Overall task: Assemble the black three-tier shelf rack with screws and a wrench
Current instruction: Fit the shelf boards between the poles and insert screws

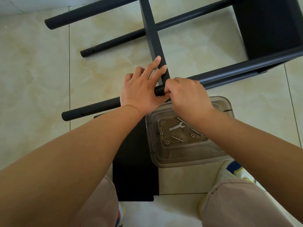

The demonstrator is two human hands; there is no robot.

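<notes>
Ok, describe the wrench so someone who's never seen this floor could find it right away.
Find the clear plastic tray on the tiled floor, just under the person's right hand. The wrench lies flat inside it, toward the far end. It is the only flat silver strip with a forked end; the screws and nuts around it are thin rods and tiny rings.

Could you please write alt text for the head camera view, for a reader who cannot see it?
Seen from above, a person's left hand steadies a black shelf panel against a black tube while the right hand works at their joint. Nearby on the tiled floor, a clear plastic tray holds a small wrench, screws and nuts.
</notes>
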